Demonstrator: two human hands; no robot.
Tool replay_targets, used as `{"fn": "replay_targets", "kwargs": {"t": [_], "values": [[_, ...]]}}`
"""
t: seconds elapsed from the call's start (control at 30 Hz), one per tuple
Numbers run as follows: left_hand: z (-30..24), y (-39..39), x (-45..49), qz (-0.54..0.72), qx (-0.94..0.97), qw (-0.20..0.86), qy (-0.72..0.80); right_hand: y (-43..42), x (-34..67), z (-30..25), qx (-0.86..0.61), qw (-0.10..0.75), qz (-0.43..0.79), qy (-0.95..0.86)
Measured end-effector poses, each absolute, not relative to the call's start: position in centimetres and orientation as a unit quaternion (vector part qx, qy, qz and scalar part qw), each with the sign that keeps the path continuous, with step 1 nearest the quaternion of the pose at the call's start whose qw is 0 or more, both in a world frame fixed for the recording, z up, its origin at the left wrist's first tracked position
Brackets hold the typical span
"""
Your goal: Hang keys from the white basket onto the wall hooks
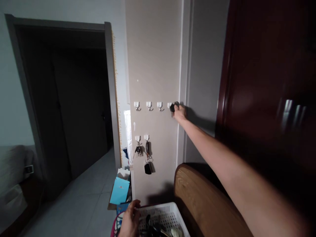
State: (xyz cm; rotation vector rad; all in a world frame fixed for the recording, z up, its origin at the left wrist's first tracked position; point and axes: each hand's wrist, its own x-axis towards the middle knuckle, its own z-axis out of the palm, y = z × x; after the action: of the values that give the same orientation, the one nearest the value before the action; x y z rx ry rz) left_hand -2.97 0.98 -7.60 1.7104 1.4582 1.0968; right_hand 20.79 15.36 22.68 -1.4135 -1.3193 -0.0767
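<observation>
Fob (172, 107) being pinched by right hand (180, 113) at the end hook (169, 105).
Well below that hook, the basket (170, 206) is being gripped at its rim by left hand (129, 221); the fob is best being kept square to the hook.

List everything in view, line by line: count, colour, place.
wall hooks: six, white, four in an upper row and two below, on the beige wall
key bunch: one, dark, hanging on the lower left hook
key fob: one, black, hanging on the lower right hook
plastic basket: one, white, bottom edge, dark items inside
wooden board: one, brown, curved, right of the basket
folder: one, light blue, low by the wall corner
doorway: one, dark, left
door: one, red-brown, right
left hand: grips the basket's rim
right hand: holds a small black object at the rightmost upper hook
</observation>
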Motion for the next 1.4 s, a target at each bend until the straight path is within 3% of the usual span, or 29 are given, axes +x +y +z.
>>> {"fn": "replay_targets", "kwargs": {"t": [0.23, 0.37, 0.47, 0.7, 0.8, 0.97, 1.07, 1.13, 1.23, 1.4], "values": [[-8.0, 0.6, -3.0, 0.388, 0.675, 0.312, 0.544, 14.4, 20.2, 26.6, -0.661, 0.526, -0.001, -0.536], [-7.6, 0.5, -3.0, 0.364, 0.689, 0.299, 0.550, 14.1, 20.3, 27.7, -0.709, 0.427, -0.141, -0.543], [-7.1, 0.4, -2.9, 0.339, 0.705, 0.303, 0.545, 14.3, 20.6, 28.3, -0.693, 0.417, -0.205, -0.551], [-6.7, 0.3, -2.6, 0.316, 0.713, 0.299, 0.550, 14.5, 21.5, 25.3, -0.648, 0.388, -0.144, -0.640], [-6.6, 0.3, -2.5, 0.310, 0.711, 0.300, 0.555, 14.2, 22.2, 22.5, -0.623, 0.438, -0.064, -0.645], [-6.5, 0.5, -2.5, 0.305, 0.714, 0.298, 0.556, 13.7, 21.3, 20.2, -0.534, 0.627, 0.206, -0.528], [-6.6, 0.5, -2.5, 0.313, 0.714, 0.289, 0.556, 13.3, 19.8, 20.2, -0.421, 0.678, 0.388, -0.462], [-6.8, 0.5, -2.4, 0.321, 0.714, 0.278, 0.556, 13.0, 19.2, 20.6, -0.370, 0.700, 0.441, -0.422], [-7.4, 0.7, -2.4, 0.330, 0.714, 0.264, 0.558, 12.8, 19.0, 21.8, -0.377, 0.732, 0.409, -0.393], [-8.4, 1.6, -2.5, 0.330, 0.715, 0.267, 0.556, 12.6, 19.5, 25.4, -0.493, 0.714, 0.205, -0.454]]}}
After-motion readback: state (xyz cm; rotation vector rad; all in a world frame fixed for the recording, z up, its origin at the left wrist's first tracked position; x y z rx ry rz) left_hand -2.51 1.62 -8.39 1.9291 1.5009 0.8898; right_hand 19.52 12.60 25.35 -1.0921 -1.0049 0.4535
